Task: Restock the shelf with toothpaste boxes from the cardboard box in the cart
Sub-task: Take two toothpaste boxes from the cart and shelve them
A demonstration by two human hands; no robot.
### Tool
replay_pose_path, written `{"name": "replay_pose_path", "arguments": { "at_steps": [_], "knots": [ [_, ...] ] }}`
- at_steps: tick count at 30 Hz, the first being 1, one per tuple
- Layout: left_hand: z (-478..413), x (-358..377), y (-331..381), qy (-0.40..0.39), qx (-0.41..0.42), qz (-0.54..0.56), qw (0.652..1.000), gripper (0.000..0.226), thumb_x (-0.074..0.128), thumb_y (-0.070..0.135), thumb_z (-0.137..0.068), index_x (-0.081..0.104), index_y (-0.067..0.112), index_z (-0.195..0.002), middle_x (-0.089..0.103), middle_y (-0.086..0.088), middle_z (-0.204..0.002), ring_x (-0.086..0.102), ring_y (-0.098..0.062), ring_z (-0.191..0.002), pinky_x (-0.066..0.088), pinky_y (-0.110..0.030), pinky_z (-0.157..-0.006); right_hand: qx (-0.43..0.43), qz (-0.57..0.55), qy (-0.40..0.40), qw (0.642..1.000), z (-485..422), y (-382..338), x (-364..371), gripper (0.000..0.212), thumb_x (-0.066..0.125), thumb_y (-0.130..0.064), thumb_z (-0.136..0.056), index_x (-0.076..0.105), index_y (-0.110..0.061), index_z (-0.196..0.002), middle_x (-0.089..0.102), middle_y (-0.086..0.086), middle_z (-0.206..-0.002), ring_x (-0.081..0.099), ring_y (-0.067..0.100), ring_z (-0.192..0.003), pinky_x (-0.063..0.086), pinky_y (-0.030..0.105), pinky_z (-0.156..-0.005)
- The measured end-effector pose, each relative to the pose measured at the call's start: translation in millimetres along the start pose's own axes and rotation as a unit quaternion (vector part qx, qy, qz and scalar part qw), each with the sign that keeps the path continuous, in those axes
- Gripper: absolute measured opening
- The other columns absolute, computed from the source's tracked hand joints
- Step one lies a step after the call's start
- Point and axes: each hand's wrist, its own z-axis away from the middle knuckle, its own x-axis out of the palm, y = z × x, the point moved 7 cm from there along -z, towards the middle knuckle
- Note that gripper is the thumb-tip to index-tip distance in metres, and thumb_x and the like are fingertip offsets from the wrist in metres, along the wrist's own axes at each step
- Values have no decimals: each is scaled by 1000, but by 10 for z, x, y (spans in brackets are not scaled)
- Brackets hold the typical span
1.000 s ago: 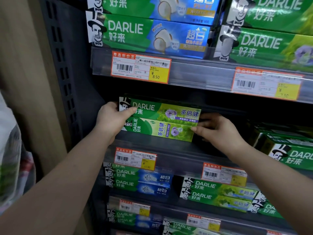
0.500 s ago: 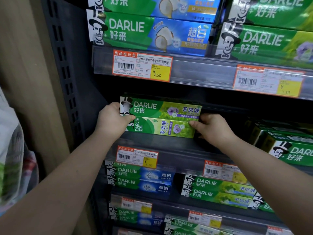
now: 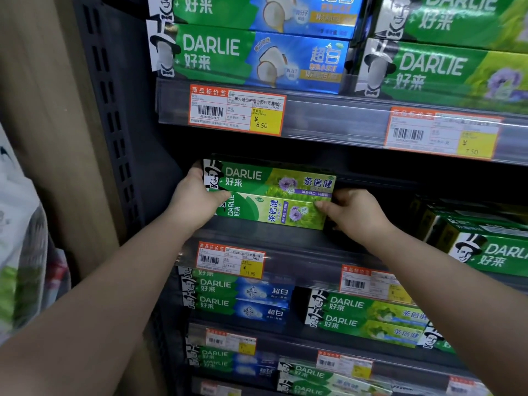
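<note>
A dark store shelf (image 3: 300, 238) has, at the left of its middle tier, a stack of two green Darlie toothpaste boxes (image 3: 268, 195), the upper one facing front and the lower one with its print running sideways. The left hand (image 3: 197, 201) grasps the stack's left end, thumb across the lower box, and the right hand (image 3: 354, 215) grasps its right end. Just below, on the shelf's rail, is an 11.90 price tag (image 3: 231, 260).
</note>
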Motion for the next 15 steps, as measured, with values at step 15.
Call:
{"name": "replay_pose_path", "arguments": {
  "at_steps": [15],
  "knots": [
    [806, -294, 508, 77, 60, -145, 985, 70, 69, 33, -78, 37, 14, -138, 43, -14, -139, 45, -30, -124, 39, -38, -101, -147, 134, -30, 980, 723, -627, -333, 51, 60, -32, -84, 46, -17, -131, 52, 13, -132, 51, 27, -119, 40, 32, -98]
  ]
}}
